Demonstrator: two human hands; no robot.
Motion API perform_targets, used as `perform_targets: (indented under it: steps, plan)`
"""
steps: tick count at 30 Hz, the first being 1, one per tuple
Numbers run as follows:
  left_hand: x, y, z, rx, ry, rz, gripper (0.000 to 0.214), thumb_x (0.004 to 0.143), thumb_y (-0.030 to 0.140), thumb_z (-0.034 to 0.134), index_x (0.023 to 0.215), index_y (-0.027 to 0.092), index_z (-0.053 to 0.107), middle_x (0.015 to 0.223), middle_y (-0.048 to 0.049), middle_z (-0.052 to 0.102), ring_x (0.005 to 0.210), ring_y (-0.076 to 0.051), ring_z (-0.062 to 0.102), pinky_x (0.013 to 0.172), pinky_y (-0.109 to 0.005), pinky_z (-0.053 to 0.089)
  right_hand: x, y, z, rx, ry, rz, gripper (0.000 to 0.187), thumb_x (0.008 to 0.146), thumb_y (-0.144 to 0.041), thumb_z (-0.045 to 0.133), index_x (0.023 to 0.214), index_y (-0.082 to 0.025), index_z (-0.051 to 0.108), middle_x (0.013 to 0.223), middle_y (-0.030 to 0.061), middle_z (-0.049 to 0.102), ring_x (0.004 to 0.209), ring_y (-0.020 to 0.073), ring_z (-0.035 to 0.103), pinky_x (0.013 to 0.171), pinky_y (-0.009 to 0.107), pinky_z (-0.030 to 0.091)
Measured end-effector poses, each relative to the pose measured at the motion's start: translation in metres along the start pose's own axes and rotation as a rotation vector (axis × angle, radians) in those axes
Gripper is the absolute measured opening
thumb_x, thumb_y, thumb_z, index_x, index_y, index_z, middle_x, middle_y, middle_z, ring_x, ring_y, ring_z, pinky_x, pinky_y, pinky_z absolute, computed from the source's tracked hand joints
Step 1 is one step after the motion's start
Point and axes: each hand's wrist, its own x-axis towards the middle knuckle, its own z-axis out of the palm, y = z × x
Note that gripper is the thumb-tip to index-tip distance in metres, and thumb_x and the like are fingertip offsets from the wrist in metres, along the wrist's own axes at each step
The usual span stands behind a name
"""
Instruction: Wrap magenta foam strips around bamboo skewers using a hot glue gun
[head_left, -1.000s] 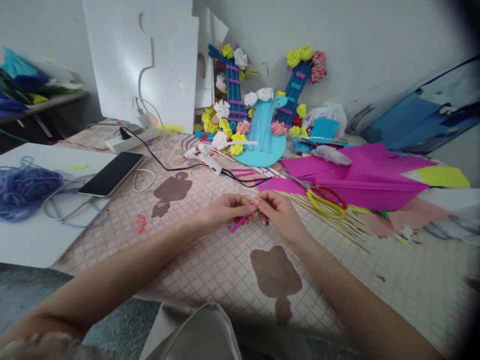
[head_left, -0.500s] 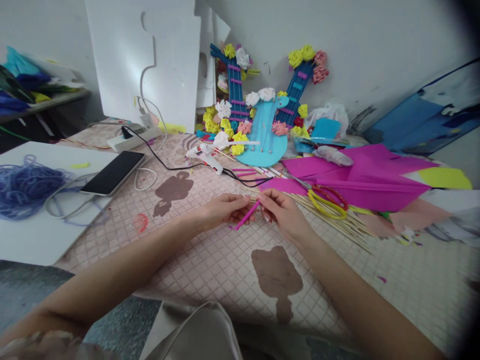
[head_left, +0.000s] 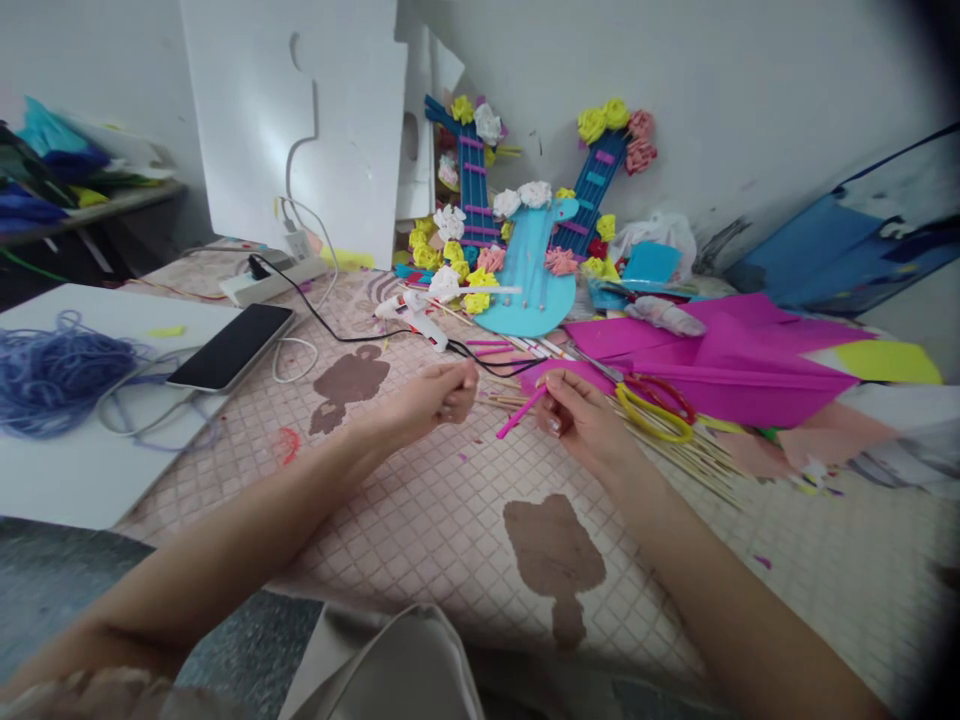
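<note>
Between the thumb and fingers of my right hand (head_left: 577, 415) is one end of a thin magenta paper-covered stick (head_left: 519, 414), its other end slanting down to the left. My left hand (head_left: 448, 392) is apart from it, fingers curled closed; whether anything is pinched in them is hidden. Beyond the hands, a white hot glue gun (head_left: 417, 318) lies on the patterned tablecloth (head_left: 420, 520). Bamboo skewers (head_left: 694, 455) lie to the right of my right hand, with yellow-and-red-handled scissors (head_left: 652, 408) over them.
Flower-trimmed paper guitars (head_left: 534, 270) stand against the wall. Magenta paper sheets (head_left: 750, 360) cover the right rear. On the left are a phone (head_left: 232, 348), a white board (head_left: 67, 490) with a purple yarn tangle (head_left: 60, 375), and a power strip (head_left: 274, 280) with cables.
My hands have separated. The left moved away to the left and closed, while the right shifted slightly right with the magenta stick still in its fingers.
</note>
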Motion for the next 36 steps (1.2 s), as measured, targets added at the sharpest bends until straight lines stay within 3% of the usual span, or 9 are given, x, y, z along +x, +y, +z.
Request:
perform_targets:
  steps: [4,7,10,12,16,22,27,31,36]
  plan:
    - [0.004,0.011,-0.012,-0.2,0.153,0.094,0.035,0.09,0.036,0.051,0.063,0.019,0.037,0.047,0.01,0.02,0.039,-0.005,0.016,0.04,-0.018,0.017,0.001,-0.003,-0.003,0.019,0.002,0.004,0.023,0.076,-0.037,0.071,0.073,-0.021,0.056,0.06,-0.0059,0.047,0.048,0.0069,0.04,0.045,0.023,0.028]
    - [0.003,0.009,-0.012,0.068,0.245,0.16,0.044,0.087,0.046,0.054,0.056,0.018,0.037,0.044,0.0081,0.028,0.039,-0.004,0.023,0.04,-0.019,0.019,0.0,-0.002,-0.001,-0.025,0.006,-0.003,0.024,0.075,-0.039,0.071,0.074,-0.021,0.055,0.059,-0.0062,0.046,0.047,0.0075,0.039,0.045,0.023,0.028]
    - [-0.001,0.0,-0.001,0.476,0.098,0.109,0.042,0.082,0.051,0.058,0.064,0.014,0.054,0.058,0.0003,0.053,0.048,-0.006,0.04,0.044,-0.019,0.029,-0.002,0.001,0.003,-0.117,-0.01,-0.006,0.025,0.077,-0.041,0.069,0.074,-0.021,0.055,0.055,-0.0062,0.047,0.047,0.0081,0.04,0.044,0.023,0.028]
    - [-0.004,-0.007,0.009,0.539,-0.042,0.07,0.038,0.082,0.05,0.059,0.076,0.013,0.06,0.066,-0.0007,0.058,0.052,-0.007,0.044,0.046,-0.019,0.032,-0.003,0.004,0.006,-0.176,-0.024,-0.008,0.026,0.078,-0.043,0.068,0.074,-0.02,0.055,0.054,-0.0061,0.048,0.046,0.0081,0.04,0.044,0.023,0.029]
    - [-0.004,-0.017,0.017,0.515,-0.156,0.049,0.04,0.083,0.051,0.056,0.077,0.012,0.061,0.064,-0.0002,0.057,0.047,-0.006,0.04,0.045,-0.02,0.03,-0.004,0.01,0.011,-0.255,-0.032,-0.021,0.027,0.081,-0.043,0.065,0.074,-0.019,0.055,0.054,-0.0061,0.048,0.047,0.008,0.04,0.045,0.023,0.03]
    - [-0.004,-0.019,0.016,0.318,-0.065,-0.055,0.03,0.076,0.041,0.066,0.076,0.012,0.06,0.067,-0.0014,0.061,0.044,-0.003,0.037,0.042,-0.019,0.025,-0.005,0.014,0.012,-0.266,-0.068,-0.017,0.025,0.083,-0.042,0.063,0.076,-0.02,0.056,0.057,-0.006,0.049,0.047,0.0077,0.04,0.046,0.023,0.031]
    - [-0.004,-0.02,0.017,0.178,-0.115,-0.146,0.034,0.078,0.045,0.063,0.073,0.012,0.06,0.063,0.0,0.058,0.043,-0.003,0.034,0.04,-0.019,0.021,-0.006,0.012,0.014,-0.238,-0.074,-0.002,0.027,0.082,-0.044,0.064,0.074,-0.02,0.055,0.054,-0.0061,0.047,0.046,0.0079,0.04,0.046,0.023,0.03]
    - [-0.003,-0.021,0.017,0.188,-0.105,-0.133,0.036,0.078,0.047,0.064,0.07,0.012,0.059,0.057,0.0031,0.051,0.042,-0.003,0.032,0.04,-0.019,0.021,-0.007,0.012,0.017,-0.212,-0.076,0.008,0.028,0.081,-0.046,0.065,0.074,-0.02,0.057,0.055,-0.0055,0.048,0.046,0.0078,0.04,0.045,0.023,0.029]
    - [-0.004,-0.02,0.017,0.181,-0.071,-0.103,0.035,0.077,0.044,0.067,0.067,0.012,0.057,0.053,0.0049,0.045,0.043,-0.003,0.032,0.04,-0.018,0.02,-0.008,0.012,0.021,-0.073,-0.098,0.042,0.038,0.086,-0.057,0.051,0.086,-0.02,0.06,0.066,-0.0014,0.054,0.047,0.0095,0.046,0.043,0.024,0.032]
